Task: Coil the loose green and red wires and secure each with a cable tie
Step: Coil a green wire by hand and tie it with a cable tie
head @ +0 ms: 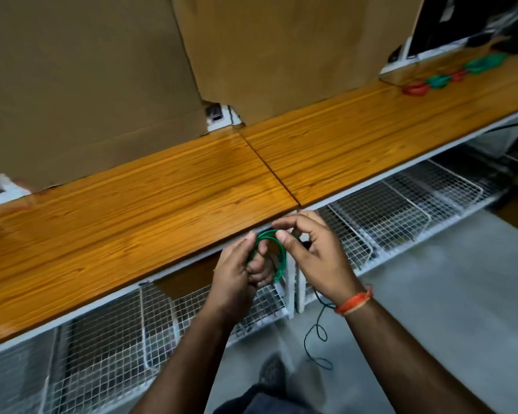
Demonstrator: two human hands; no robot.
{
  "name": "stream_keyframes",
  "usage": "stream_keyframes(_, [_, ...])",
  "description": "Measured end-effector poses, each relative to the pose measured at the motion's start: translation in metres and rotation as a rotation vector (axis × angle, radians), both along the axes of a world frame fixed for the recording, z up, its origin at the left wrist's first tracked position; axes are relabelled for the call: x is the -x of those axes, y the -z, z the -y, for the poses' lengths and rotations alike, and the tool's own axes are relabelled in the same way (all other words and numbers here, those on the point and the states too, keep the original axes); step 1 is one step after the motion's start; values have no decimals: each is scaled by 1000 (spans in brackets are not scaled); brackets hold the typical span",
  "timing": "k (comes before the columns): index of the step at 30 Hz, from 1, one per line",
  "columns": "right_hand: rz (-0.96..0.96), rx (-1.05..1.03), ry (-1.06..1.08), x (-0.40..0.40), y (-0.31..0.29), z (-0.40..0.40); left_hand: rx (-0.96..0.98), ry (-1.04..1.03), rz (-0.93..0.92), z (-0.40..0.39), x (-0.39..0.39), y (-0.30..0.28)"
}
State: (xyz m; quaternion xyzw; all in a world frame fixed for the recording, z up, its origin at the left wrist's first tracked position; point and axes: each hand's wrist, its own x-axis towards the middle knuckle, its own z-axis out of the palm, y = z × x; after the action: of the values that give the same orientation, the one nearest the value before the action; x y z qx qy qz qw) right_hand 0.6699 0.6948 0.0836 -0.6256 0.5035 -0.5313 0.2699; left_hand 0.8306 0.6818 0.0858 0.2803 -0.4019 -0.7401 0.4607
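A green wire coil [278, 258] hangs between my two hands, just below the front edge of the wooden bench [132, 204]. My left hand [237, 273] grips the left side of the coil with curled fingers. At the top of the coil, my right hand [308, 252] pinches the wire between thumb and fingers. The loose green tail [319, 333] drops from under my right wrist toward the floor, looping twice. Several finished red and green coils [449, 77] lie far right on the bench.
Large cardboard sheets [102, 70] stand along the back of the bench. White wire-mesh baskets [386, 210] hang under the bench. Grey floor lies to the right, and my shoe [272, 372] shows below my hands.
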Motion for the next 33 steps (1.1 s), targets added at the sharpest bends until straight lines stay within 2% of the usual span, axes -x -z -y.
stream_keyframes(3, [57,-123,12,20,13,4,-26,55,-38,18,30,2])
stream_keyframes(6, [143,-205,10,43,19,9,-27,58,8,42,63,9])
stream_keyframes(11, [-3,-172,233,90,33,42,-32,179,85,87,124,17])
stream_keyframes(18, [-243,-111,510,163,36,89,-228,592,-30,161,194,11])
stream_keyframes(21, [-299,-101,605,188,42,99,-239,717,-37,183,227,17])
stream_keyframes(26, [-168,-174,632,221,49,100,-169,731,31,195,273,23])
stream_keyframes(31, [155,-232,565,268,56,101,-329,638,-34,212,319,21])
stream_keyframes(33, [222,-272,561,294,69,95,-380,589,-75,223,340,25])
